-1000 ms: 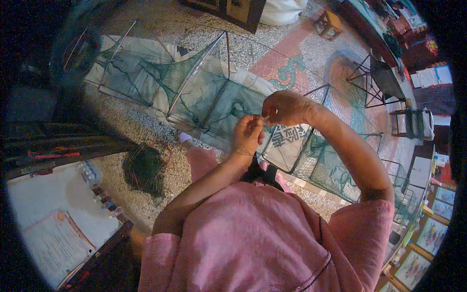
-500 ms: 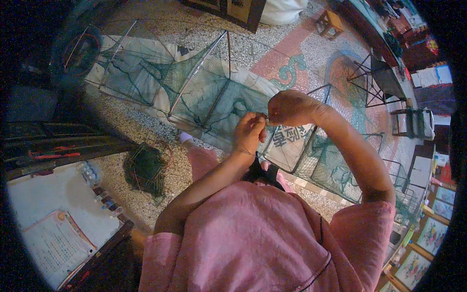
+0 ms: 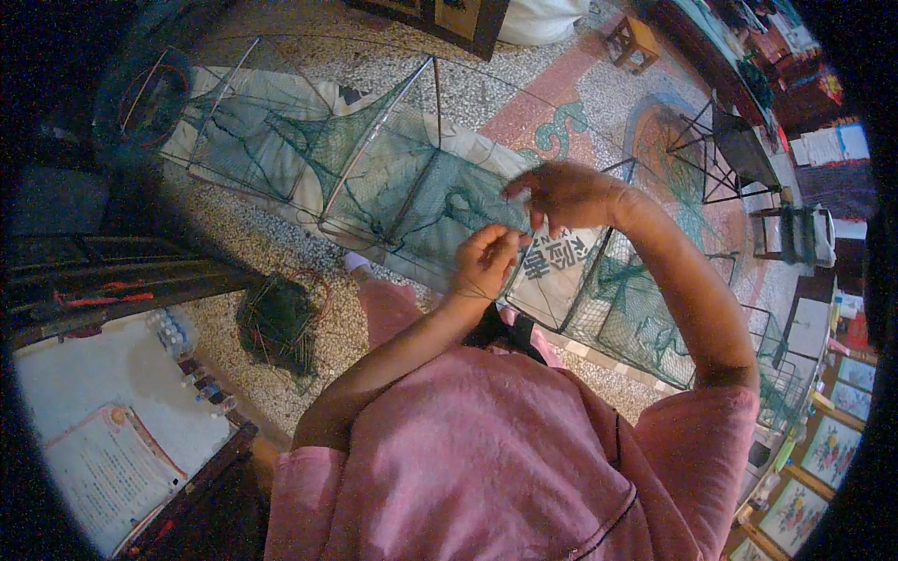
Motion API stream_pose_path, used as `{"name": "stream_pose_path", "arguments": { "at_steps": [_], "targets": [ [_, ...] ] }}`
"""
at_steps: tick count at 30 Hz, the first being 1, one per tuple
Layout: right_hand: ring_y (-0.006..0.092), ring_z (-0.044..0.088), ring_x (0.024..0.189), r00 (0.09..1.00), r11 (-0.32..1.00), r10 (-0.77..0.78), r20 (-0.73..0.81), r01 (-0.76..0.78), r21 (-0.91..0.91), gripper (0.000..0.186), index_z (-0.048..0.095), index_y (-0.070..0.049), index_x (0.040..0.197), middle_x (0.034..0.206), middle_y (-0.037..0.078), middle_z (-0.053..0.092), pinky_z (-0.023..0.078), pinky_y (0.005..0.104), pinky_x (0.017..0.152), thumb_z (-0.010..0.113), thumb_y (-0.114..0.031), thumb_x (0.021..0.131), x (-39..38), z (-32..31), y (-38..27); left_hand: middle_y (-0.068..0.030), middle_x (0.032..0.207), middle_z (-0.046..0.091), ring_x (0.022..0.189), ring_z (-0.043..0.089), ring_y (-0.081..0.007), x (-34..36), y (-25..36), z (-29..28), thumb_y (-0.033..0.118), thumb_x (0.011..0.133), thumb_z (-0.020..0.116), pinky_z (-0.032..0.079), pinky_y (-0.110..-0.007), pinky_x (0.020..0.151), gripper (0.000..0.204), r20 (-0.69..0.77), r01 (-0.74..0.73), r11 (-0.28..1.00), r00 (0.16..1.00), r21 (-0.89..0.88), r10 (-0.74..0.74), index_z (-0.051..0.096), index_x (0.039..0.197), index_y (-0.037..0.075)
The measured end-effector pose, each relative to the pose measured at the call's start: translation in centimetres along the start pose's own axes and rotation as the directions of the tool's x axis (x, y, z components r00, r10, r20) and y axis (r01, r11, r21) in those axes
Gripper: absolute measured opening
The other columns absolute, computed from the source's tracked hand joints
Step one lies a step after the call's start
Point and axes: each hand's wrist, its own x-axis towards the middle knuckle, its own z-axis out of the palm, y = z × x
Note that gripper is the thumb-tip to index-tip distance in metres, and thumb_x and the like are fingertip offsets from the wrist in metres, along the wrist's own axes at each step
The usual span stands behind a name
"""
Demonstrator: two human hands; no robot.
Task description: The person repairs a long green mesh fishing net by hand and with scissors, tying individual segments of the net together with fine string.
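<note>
Over the green netting, my left hand (image 3: 488, 262) is closed in a pinch with its fingertips turned up. What it holds is too small to make out. Just above and to the right, my right hand (image 3: 566, 198) arches over it with its fingers bent and apart, slightly blurred; I see nothing held in it. Below both hands a long green net trap (image 3: 458, 201) on thin metal frames stretches across the floor from far left to near right. A pale printed sheet (image 3: 552, 280) lies under its mesh, close beneath my hands.
A dark bundled net (image 3: 279, 325) lies on the speckled floor at left. Near it stands a table (image 3: 79, 360) with papers and small bottles. A wooden stool (image 3: 632, 43) stands at the back, a folding chair (image 3: 744, 154) and shelves at right.
My right hand's fingers have spread from a closed pinch and come away from the left fingertips. My left hand has shifted slightly down and right, still pinched.
</note>
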Motion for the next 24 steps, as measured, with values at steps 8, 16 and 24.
{"name": "stream_pose_path", "arguments": {
  "at_steps": [8, 16, 24],
  "targets": [
    [0.0334, 0.058, 0.065, 0.984, 0.828, -0.143, 0.107, 0.178, -0.532, 0.028, 0.061, -0.003, 0.068, 0.067, 0.016, 0.059, 0.047, 0.0393, 0.058, 0.053, -0.03, 0.069, 1.0, 1.4, 0.5, 0.0034, 0.053, 0.044, 0.04, 0.036, -0.0058, 0.1, 1.7, -0.9, 0.024, 0.08, 0.049, 0.026, -0.02, 0.036, 0.018, 0.051, 0.371, 0.924, 0.929, -0.094, -0.368, 0.057, 0.073, 0.009],
    [0.0284, 0.058, 0.066, 0.97, 0.834, -0.093, -0.224, -0.047, -0.55, 0.016, 0.059, -0.007, 0.074, 0.068, 0.012, 0.059, 0.046, 0.0358, 0.06, 0.055, -0.021, 0.07, 0.7, 2.6, 0.0, -0.0009, 0.056, 0.054, 0.045, 0.045, -0.0079, 2.3, 1.5, -0.8, 0.018, 0.077, 0.05, 0.035, -0.022, 0.043, 0.017, 0.221, 0.309, 0.932, 0.912, 0.189, -0.347, 0.061, 0.074, 0.006],
    [0.0215, 0.059, 0.059, 1.0, 0.825, -0.013, 0.019, 0.022, -0.565, 0.02, 0.058, -0.003, 0.072, 0.068, 0.012, 0.058, 0.046, 0.0332, 0.056, 0.05, -0.021, 0.073, 1.9, 1.7, 1.9, -0.0055, 0.07, 0.057, 0.063, 0.052, -0.0133, 2.2, 1.2, -0.5, 0.016, 0.075, 0.059, 0.041, -0.025, 0.057, 0.012, 0.149, -0.088, 0.909, 0.988, 0.407, 0.03, 0.062, 0.078, 0.005]
  ]
}}
